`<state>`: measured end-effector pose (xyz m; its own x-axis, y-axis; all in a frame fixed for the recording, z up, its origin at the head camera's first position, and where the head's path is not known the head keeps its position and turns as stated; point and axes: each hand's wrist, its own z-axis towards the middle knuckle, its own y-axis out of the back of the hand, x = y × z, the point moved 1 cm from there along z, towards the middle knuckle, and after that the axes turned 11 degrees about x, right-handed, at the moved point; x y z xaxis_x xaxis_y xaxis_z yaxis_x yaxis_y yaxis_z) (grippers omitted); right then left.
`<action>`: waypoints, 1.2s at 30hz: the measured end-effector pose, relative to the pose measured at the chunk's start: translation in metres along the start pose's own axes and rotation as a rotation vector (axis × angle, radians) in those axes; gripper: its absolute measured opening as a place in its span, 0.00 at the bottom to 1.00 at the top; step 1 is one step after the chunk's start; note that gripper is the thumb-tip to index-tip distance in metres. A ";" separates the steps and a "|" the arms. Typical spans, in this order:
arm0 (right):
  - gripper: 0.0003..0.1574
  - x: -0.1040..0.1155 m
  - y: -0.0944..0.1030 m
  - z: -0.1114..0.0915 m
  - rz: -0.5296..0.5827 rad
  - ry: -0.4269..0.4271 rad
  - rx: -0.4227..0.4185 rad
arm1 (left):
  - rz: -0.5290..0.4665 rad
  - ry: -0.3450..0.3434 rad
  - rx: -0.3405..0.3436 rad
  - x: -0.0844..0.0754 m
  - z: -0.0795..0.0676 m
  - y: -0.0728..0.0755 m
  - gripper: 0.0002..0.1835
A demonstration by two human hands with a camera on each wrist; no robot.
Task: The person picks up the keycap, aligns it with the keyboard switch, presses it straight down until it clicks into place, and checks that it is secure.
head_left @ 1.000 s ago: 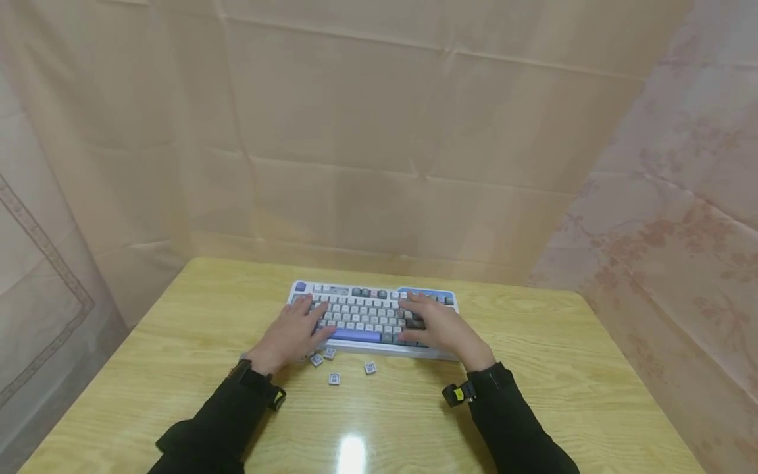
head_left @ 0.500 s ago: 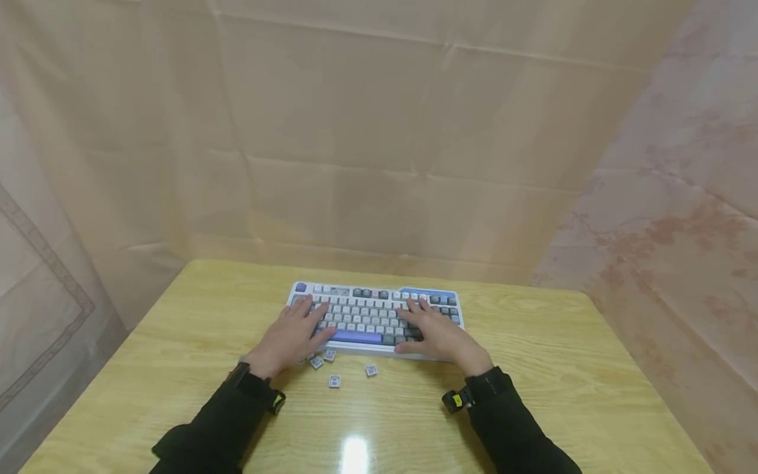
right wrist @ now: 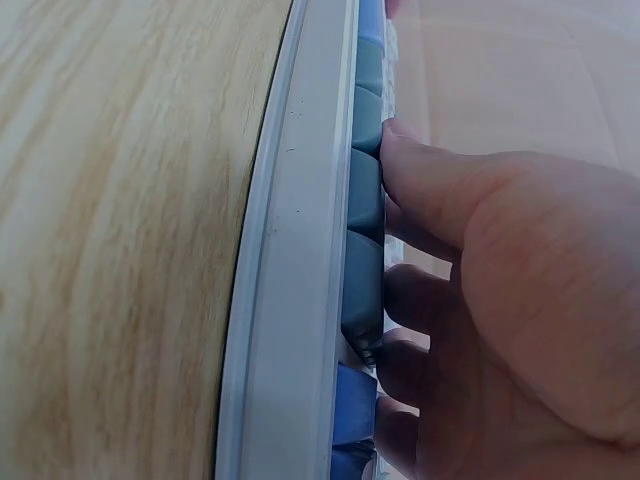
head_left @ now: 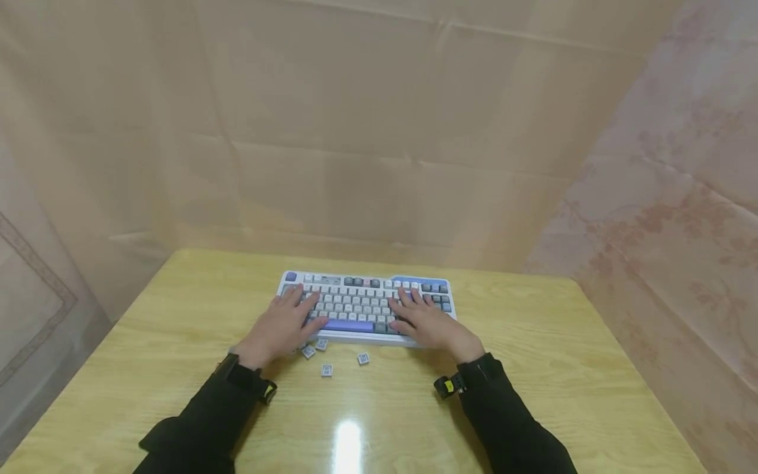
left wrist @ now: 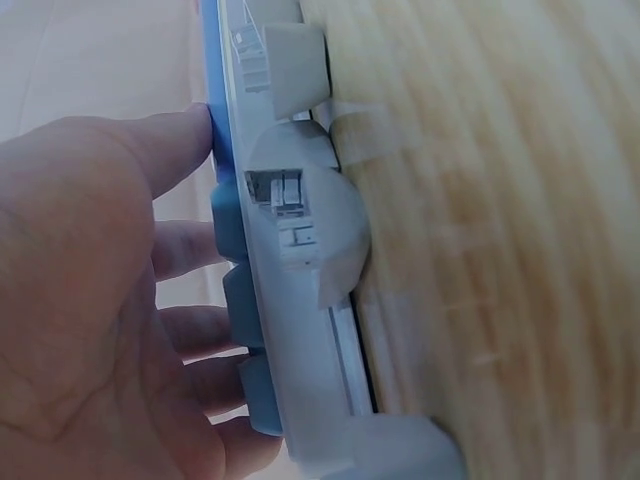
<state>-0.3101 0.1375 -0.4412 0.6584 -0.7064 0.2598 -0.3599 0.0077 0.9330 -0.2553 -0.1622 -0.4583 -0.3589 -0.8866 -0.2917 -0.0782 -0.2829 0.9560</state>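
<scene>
A white keyboard (head_left: 355,305) with grey, blue and purple keys lies near the far side of the table. My left hand (head_left: 278,329) rests on its left end, fingers spread, thumb by the purple space bar (head_left: 349,326). Over the right end lies my right hand (head_left: 435,324), fingers spread on the keys, thumb near the lower row. The right wrist view shows the thumb touching the side of a dark grey key (right wrist: 366,190). Loose keycaps lie in front of the keyboard, among them one keycap (head_left: 327,370) with its underside up and another keycap (head_left: 364,358).
The wooden table (head_left: 533,375) stretches on both sides of the keyboard. A beige curtain (head_left: 331,145) hangs behind it, with a floral cloth (head_left: 669,243) to the right. Several loose keycaps (left wrist: 340,230) sit close by the keyboard's front edge under my left hand.
My right hand has drawn slightly leftward and nearer, uncovering more keys at the right end. The left hand stays in place on the keyboard. The head view has shifted a little.
</scene>
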 end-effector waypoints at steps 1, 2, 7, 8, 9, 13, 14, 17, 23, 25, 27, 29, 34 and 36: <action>0.36 0.000 0.001 0.000 -0.003 -0.004 0.006 | 0.003 -0.002 0.000 0.000 0.000 0.001 0.35; 0.36 0.000 0.002 0.000 0.000 -0.011 0.012 | 0.006 -0.001 0.001 -0.001 0.000 0.002 0.35; 0.37 0.000 0.003 -0.002 0.011 -0.013 0.016 | 0.046 0.003 -0.008 -0.009 0.000 0.010 0.34; 0.37 0.000 0.003 -0.002 0.012 -0.012 0.015 | 0.053 -0.002 -0.014 -0.012 0.000 0.012 0.34; 0.37 0.000 0.004 -0.003 0.010 -0.012 0.012 | 0.063 -0.016 -0.026 -0.016 0.000 0.015 0.34; 0.36 -0.001 0.004 -0.006 0.018 -0.018 0.010 | 0.088 -0.103 -0.078 -0.036 0.000 0.024 0.32; 0.36 -0.001 0.004 -0.007 0.022 -0.021 0.012 | 0.092 -0.130 -0.084 -0.042 0.000 0.024 0.31; 0.36 0.000 0.004 -0.010 0.035 -0.027 0.018 | 0.097 -0.216 -0.071 -0.059 0.000 0.023 0.28; 0.36 -0.001 0.002 -0.011 0.033 -0.013 0.002 | 0.095 -0.400 0.002 -0.089 -0.003 0.015 0.25; 0.36 -0.002 0.002 -0.011 0.031 -0.006 0.001 | 0.108 -0.441 0.013 -0.096 -0.004 0.013 0.24; 0.36 -0.002 0.002 -0.011 0.038 -0.006 0.005 | 0.130 -0.468 0.018 -0.102 -0.005 0.009 0.22; 0.36 -0.003 0.002 -0.011 0.045 -0.009 0.007 | 0.154 -0.486 0.028 -0.106 -0.005 0.005 0.21; 0.36 -0.003 0.002 -0.011 0.053 -0.011 0.006 | 0.146 -0.491 0.100 -0.112 -0.007 -0.004 0.19; 0.36 -0.003 0.001 -0.011 0.049 -0.010 0.004 | 0.133 -0.481 0.123 -0.112 -0.007 -0.007 0.19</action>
<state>-0.3053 0.1479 -0.4380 0.6336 -0.7121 0.3024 -0.3938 0.0396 0.9183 -0.2075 -0.0633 -0.4322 -0.7586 -0.6347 -0.1471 -0.1015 -0.1080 0.9890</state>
